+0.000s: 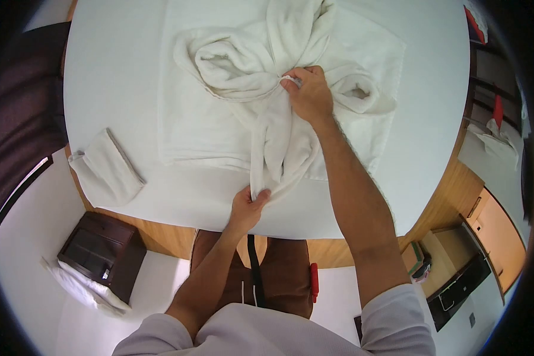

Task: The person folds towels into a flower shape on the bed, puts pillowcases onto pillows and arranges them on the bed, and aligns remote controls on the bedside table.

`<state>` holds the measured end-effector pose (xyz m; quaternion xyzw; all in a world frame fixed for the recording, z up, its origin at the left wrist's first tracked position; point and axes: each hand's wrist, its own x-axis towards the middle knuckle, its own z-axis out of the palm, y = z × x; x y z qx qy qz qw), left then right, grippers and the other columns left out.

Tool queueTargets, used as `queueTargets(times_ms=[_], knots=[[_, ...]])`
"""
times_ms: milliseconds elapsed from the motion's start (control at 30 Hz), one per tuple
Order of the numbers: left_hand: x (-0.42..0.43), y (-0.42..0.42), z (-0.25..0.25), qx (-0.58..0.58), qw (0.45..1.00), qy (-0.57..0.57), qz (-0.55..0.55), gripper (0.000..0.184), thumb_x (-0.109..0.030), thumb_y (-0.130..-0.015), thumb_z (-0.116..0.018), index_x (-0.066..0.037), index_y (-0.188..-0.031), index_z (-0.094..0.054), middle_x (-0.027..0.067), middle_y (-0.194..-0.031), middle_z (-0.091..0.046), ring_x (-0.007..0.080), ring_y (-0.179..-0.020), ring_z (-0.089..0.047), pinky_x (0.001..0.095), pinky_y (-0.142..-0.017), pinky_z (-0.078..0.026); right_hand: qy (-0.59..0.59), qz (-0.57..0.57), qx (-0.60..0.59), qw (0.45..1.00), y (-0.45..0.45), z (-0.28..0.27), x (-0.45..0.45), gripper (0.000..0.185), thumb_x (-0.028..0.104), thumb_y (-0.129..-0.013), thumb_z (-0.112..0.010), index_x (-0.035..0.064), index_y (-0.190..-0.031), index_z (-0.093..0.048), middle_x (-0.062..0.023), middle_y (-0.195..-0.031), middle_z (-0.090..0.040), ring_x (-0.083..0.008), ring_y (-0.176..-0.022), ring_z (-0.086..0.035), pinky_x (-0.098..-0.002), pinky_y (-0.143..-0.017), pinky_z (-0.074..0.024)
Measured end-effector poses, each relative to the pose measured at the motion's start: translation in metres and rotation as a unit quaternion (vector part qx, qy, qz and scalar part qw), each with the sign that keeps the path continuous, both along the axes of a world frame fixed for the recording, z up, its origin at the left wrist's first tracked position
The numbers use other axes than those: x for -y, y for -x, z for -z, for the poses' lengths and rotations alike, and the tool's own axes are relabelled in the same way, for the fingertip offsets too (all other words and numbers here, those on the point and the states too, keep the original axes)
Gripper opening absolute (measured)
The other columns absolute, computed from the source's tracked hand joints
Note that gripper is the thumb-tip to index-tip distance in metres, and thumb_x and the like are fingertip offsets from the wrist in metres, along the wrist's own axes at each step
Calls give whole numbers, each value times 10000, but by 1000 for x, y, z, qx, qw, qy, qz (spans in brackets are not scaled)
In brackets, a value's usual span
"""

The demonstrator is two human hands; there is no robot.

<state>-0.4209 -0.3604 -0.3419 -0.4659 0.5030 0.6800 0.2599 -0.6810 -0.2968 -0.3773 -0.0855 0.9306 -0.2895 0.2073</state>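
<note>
On the white bed lies a white towel (231,65) shaped into several loops that meet at a gathered centre, like a bow or flower. Beneath it a flat white cloth (202,139) is spread out. My right hand (311,95) pinches the towel's edge at that centre, fingers closed on a small fold. At the near end of the lowest loop, my left hand (247,207) grips the towel between thumb and fingers, close to the bed's front edge. The left fingertips are partly hidden under the fabric.
A folded white cloth (108,169) lies at the bed's left corner. A dark brown cabinet (104,252) stands on the floor at left, with white fabric beside it. Dark curtains (26,101) hang at far left. At lower right are a black-fronted shelf (463,291) and a doorway.
</note>
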Motion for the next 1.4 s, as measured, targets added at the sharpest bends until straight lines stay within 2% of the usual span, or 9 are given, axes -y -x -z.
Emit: queueTargets(times_ms=[367,467,567,667,767,1033,1167,1233,1400], knots=[[-2,-26,16,56,994,-8,91,411,-412,-867,-653,-5,-896,-611,44,-650,-589,90,-532,-520,244,-496,-432,56,30,-90,994,-21,10,-1,200,234,-787,-714,164,-973,-686,-57,-1051,-554,-252,-895,-596,-386,-748,-489],[15,-39,2,-72,977,162,115,376,-338,-837,-703,5,-952,-600,88,-790,-632,136,-615,-555,288,-558,-465,97,6,-106,990,-18,14,-6,256,200,-800,-700,137,-1047,-678,-80,-1121,-554,-247,-916,-590,-361,-770,-488],[80,-51,-19,-133,867,463,125,409,-153,-743,-771,-6,-1067,-569,129,-1076,-574,275,-989,-526,383,-831,-447,127,2,-68,990,-20,-5,-17,332,170,-822,-674,111,-1147,-640,-112,-1197,-540,-238,-956,-582,-340,-807,-483],[167,-70,-26,-39,675,713,186,693,-365,-713,-772,-42,-1246,-467,254,-1226,-434,434,-1139,-395,533,-941,-359,152,48,-68,985,-53,-35,-37,401,117,-838,-658,102,-1232,-581,-130,-1235,-526,-227,-995,-565,-324,-848,-473],[219,-77,-16,119,657,716,202,741,-379,-736,-748,-55,-1311,-411,276,-1291,-388,454,-1193,-357,554,-945,-357,114,82,-36,990,-102,-45,-83,432,98,-838,-668,82,-1254,-552,-128,-1209,-539,-210,-959,-577,-322,-840,-477],[310,-86,10,45,815,546,189,516,-209,-786,-647,-89,-1257,-475,221,-981,-622,343,-791,-617,437,-675,-505,-36,129,230,964,-281,-101,-183,370,170,-865,-655,40,-1205,-586,-106,-1152,-615,-163,-872,-605,-281,-776,-491],[323,-85,-104,18,890,431,145,414,-119,-808,-578,-53,-1213,-526,152,-881,-668,245,-715,-637,381,-647,-505,34,125,299,945,-313,-152,-134,372,168,-864,-655,38,-1206,-584,-98,-1138,-616,-167,-892,-609,-285,-792,-498],[328,-107,-159,-125,932,336,50,422,-85,-825,-559,-30,-1241,-511,109,-941,-664,192,-783,-631,344,-688,-504,81,62,266,959,-319,-167,-94,391,169,-859,-663,54,-1222,-577,-102,-1151,-600,-173,-899,-612,-285,-783,-510],[284,-151,-292,-232,957,172,-11,447,-45,-857,-540,21,-1292,-463,58,-1098,-619,120,-972,-579,293,-837,-482,281,-27,297,912,-323,-272,32,650,147,-832,-698,119,-1401,-385,-109,-1439,-324,-205,-1027,-537,-321,-832,-493]])
